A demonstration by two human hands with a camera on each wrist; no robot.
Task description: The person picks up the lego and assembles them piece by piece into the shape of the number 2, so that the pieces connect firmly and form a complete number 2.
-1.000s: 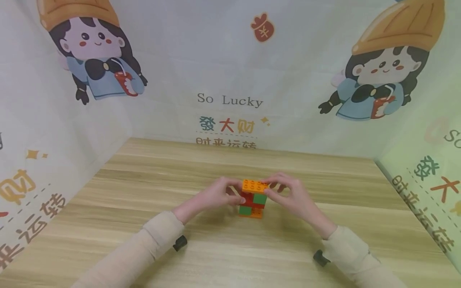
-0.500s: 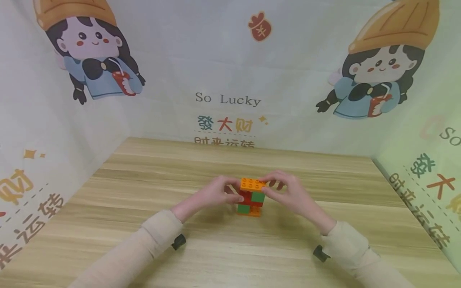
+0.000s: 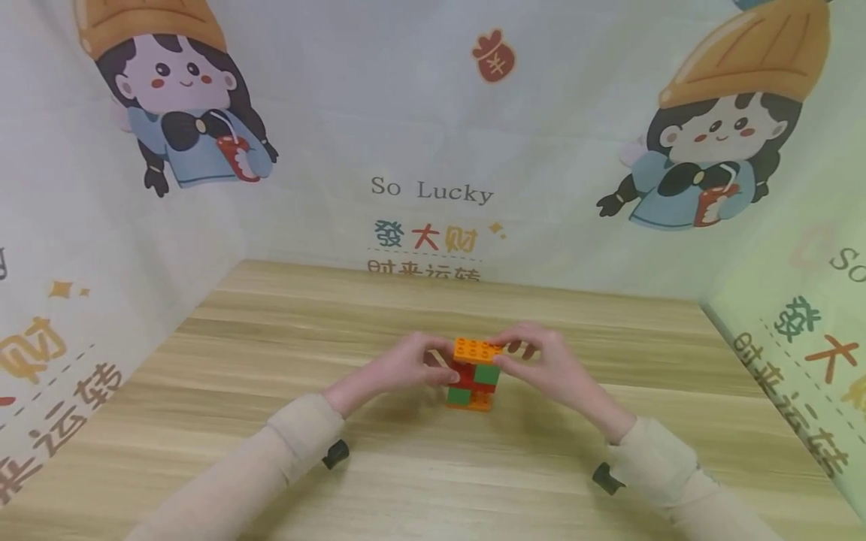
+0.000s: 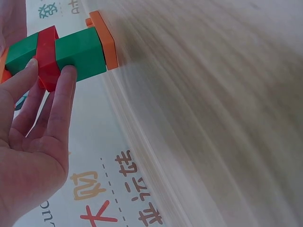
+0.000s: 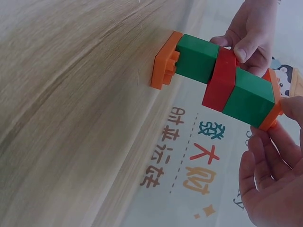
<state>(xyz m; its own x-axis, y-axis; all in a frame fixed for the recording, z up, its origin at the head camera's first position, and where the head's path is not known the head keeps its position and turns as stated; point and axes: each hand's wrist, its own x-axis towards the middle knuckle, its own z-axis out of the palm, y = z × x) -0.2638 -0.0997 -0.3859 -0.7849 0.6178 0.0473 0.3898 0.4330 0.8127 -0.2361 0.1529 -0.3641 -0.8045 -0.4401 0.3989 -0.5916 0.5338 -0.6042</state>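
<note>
A stack of toy building bricks stands upright mid-table in the head view. An orange studded plate (image 3: 478, 404) forms its base, with a green brick (image 5: 197, 57) above. Over that come a red brick (image 5: 220, 80), a second green brick (image 5: 249, 97) and another orange studded plate (image 3: 473, 349) on top. From the left side, my left hand (image 3: 413, 366) pinches the stack around the red brick, thumb against it in the left wrist view. My right hand (image 3: 541, 362) pinches the right end of the top orange plate between thumb and fingers.
The stack is on a wood-grain table (image 3: 284, 323). Printed cloth (image 3: 325, 135) with cartoon figures and lettering closes off the back and both sides. A black wrist-camera mount (image 3: 336, 454) juts below the left sleeve, and another mount (image 3: 607, 478) below the right.
</note>
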